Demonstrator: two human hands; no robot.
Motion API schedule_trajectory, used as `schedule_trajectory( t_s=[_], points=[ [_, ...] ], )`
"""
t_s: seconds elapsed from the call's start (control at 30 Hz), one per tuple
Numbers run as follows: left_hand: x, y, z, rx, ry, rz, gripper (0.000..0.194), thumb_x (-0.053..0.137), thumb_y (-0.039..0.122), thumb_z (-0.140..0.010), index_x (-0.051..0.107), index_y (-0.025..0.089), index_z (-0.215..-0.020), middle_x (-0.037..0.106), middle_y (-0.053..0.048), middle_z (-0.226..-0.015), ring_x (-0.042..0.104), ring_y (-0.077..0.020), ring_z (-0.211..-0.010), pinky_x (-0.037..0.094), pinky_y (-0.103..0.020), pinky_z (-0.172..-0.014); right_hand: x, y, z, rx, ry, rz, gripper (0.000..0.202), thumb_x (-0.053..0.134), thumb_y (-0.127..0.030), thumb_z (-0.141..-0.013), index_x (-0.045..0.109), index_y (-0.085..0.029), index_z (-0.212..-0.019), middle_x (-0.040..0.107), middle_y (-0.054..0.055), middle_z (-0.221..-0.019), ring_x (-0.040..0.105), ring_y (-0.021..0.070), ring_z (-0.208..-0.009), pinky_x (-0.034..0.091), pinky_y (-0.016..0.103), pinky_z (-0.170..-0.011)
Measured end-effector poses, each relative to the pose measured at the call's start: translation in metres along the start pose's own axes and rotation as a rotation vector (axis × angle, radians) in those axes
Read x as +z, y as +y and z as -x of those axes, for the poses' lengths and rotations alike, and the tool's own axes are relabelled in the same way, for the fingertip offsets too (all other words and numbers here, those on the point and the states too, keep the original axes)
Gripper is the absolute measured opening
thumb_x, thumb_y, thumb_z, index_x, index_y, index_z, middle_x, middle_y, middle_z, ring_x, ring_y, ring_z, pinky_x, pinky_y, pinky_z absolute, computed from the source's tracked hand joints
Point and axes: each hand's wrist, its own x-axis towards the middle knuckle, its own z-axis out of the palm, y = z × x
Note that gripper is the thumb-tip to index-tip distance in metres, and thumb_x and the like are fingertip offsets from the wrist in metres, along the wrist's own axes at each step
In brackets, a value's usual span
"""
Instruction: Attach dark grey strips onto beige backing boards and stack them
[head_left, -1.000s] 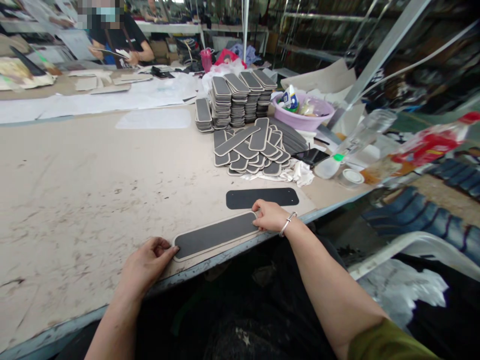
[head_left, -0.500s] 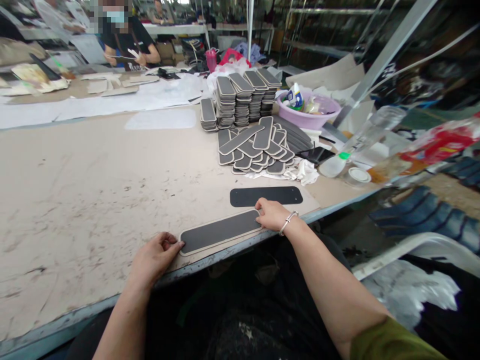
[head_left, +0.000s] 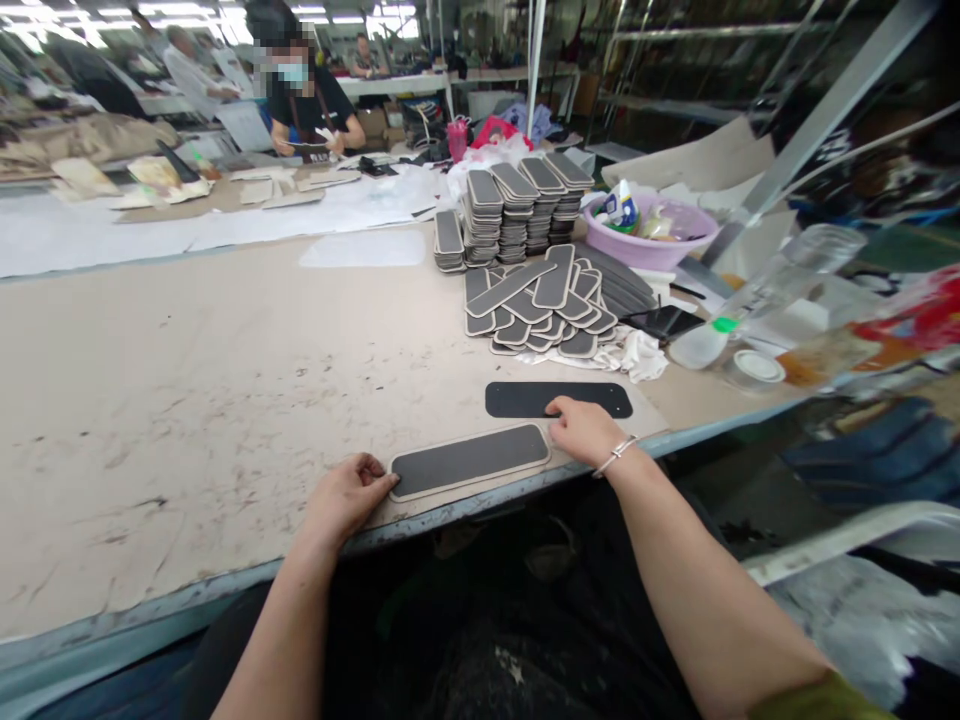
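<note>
A long grey panel (head_left: 471,462) with rounded corners and a beige border lies flat near the table's front edge. At its left end, the thumb of my left hand (head_left: 351,497) presses on top while the other fingers curl beside it. My right hand (head_left: 589,433), with a bracelet at the wrist, rests by the panel's right end. Its thumb and forefinger are bent and a little apart, with nothing visible between them. The forefinger reaches the lower edge of a black plate (head_left: 517,400) with small holes near its ends, which lies just behind the panel.
Behind lies a loose heap of similar bordered pieces (head_left: 555,280), with neat stacks (head_left: 480,220) further back. A purple basin (head_left: 652,250), a phone (head_left: 667,322), a clear bottle (head_left: 795,270) and a lidded tub (head_left: 756,370) stand to the right. A masked person (head_left: 315,110) works across the table.
The view has swung slightly left and up. My right thumb has come off the panel's right corner and the hand has shifted slightly right. My left hand stays at the panel's left end.
</note>
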Motion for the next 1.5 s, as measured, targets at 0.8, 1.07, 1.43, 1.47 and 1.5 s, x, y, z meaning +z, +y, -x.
schedule_trajectory(
  t_s=[0.8,1.07,1.43,1.47,1.5],
  points=[
    [0.003,-0.006,-0.004,0.056,-0.005,-0.002,0.033,0.051,0.053,-0.071,0.056,0.021,-0.078,0.06,-0.001,-0.064,0.056,-0.0173,-0.06,0.032,-0.025,-0.051,0.057,-0.031,0.04,-0.449,0.053,0.168,0.078,0.028,-0.062,-0.084,0.021,-0.009,-0.141,0.014,0.01,-0.147,0.008,0.0234,-0.135,0.012,0.041,-0.11],
    [0.008,0.02,0.032,0.19,0.324,0.043,0.034,0.039,0.037,-0.085,0.051,0.016,-0.109,0.063,-0.01,-0.098,0.059,-0.0204,-0.088,0.043,-0.03,-0.076,0.073,-0.034,0.04,-0.382,0.157,0.177,0.082,0.028,-0.065,-0.082,0.022,-0.007,-0.14,0.011,0.012,-0.147,0.007,0.0249,-0.135,0.012,0.045,-0.109],
    [0.075,0.103,0.024,0.687,0.171,-0.337,0.068,0.027,0.054,-0.086,0.026,0.009,-0.137,0.022,-0.016,-0.145,0.015,-0.029,-0.134,0.018,-0.048,-0.107,0.08,-0.028,0.036,-0.402,0.203,0.22,0.068,0.036,-0.046,-0.084,0.024,-0.009,-0.14,0.013,0.009,-0.148,0.008,0.0226,-0.135,0.013,0.043,-0.109],
    [0.07,0.089,0.021,0.7,0.164,-0.376,0.068,0.027,0.054,-0.087,0.025,0.009,-0.138,0.02,-0.015,-0.146,0.014,-0.0281,-0.134,0.017,-0.047,-0.107,0.079,-0.029,0.036,-0.394,0.192,0.206,0.072,0.035,-0.051,-0.083,0.024,-0.008,-0.14,0.013,0.009,-0.147,0.007,0.0232,-0.135,0.013,0.043,-0.109],
    [0.064,0.074,0.019,0.715,0.156,-0.412,0.066,0.026,0.052,-0.088,0.023,0.01,-0.139,0.018,-0.015,-0.146,0.013,-0.027,-0.135,0.017,-0.045,-0.108,0.077,-0.03,0.036,-0.386,0.179,0.191,0.076,0.035,-0.056,-0.082,0.023,-0.008,-0.14,0.013,0.01,-0.147,0.007,0.0238,-0.135,0.012,0.044,-0.109]
  ],
)
